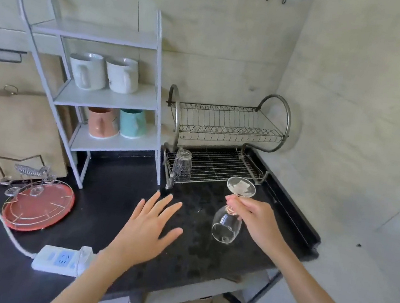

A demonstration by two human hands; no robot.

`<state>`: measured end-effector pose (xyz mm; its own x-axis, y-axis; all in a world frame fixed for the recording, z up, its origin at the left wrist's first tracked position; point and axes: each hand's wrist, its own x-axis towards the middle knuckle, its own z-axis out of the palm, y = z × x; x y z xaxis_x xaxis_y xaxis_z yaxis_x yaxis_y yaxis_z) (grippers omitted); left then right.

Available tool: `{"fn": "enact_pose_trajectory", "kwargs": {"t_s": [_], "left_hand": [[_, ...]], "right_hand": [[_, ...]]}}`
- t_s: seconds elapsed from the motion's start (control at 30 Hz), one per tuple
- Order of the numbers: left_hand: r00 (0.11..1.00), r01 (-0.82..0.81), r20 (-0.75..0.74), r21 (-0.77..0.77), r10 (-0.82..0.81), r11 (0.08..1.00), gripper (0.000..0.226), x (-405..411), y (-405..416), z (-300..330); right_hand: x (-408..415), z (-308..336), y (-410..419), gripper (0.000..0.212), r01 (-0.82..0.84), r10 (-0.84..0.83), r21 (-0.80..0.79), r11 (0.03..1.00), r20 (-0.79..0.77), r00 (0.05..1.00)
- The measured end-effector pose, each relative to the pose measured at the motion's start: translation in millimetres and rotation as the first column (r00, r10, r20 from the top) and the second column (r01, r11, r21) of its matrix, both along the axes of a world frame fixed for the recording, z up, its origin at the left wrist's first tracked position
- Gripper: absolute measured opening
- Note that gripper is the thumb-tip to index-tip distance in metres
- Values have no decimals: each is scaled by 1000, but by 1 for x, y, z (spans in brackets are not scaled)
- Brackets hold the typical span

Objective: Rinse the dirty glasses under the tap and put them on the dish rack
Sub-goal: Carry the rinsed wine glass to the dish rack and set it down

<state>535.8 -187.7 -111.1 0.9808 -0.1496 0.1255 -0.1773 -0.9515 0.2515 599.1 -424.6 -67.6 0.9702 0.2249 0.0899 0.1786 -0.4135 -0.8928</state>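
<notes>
Wine glass [226, 225] pinched at the stem in the right hand [253, 219], bowl down, probably to drain, near the dish rack [217, 164] already bearing an upturned tumbler [182, 165]; left hand [149, 224] spread flat, empty.
</notes>
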Motion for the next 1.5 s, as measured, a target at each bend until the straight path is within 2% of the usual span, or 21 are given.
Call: {"fn": "enact_pose_trajectory", "kwargs": {"t_s": [0.2,0.3,0.4,0.53,0.6,0.67,0.8,0.93,1.07,1.5], "left_hand": [[1000,2,30,33,-3,999,102,107,17,31],[998,-20,56,40,18,999,86,146,22,37],[993,-83,83,51,78,995,82,179,27,43],[982,-172,86,53,167,984,77,212,29,47],[974,-221,64,83,216,972,80,224,28,45],[964,-258,101,144,246,955,82,236,29,43],[947,-311,140,182,288,933,69,253,33,43],[940,-325,188,239,285,915,65,253,35,36],[937,-336,200,280,287,899,63,253,37,38],[928,-370,147,294,341,881,66,250,33,40]], "right_hand": [[105,32,21,23,-24,24,20,999,33,999],[152,42,33,24,-52,50,26,998,53,997],[200,55,44,27,-65,62,22,998,118,991],[265,71,65,32,-125,121,14,992,168,978],[297,75,78,33,-152,147,17,988,176,973],[327,76,94,31,-170,165,8,985,191,967],[372,61,129,36,-253,260,-68,965,140,955],[392,35,159,38,-342,349,-127,931,37,937],[393,22,175,42,-412,417,-129,902,15,909],[404,10,177,28,-452,472,-176,875,98,876]]}}
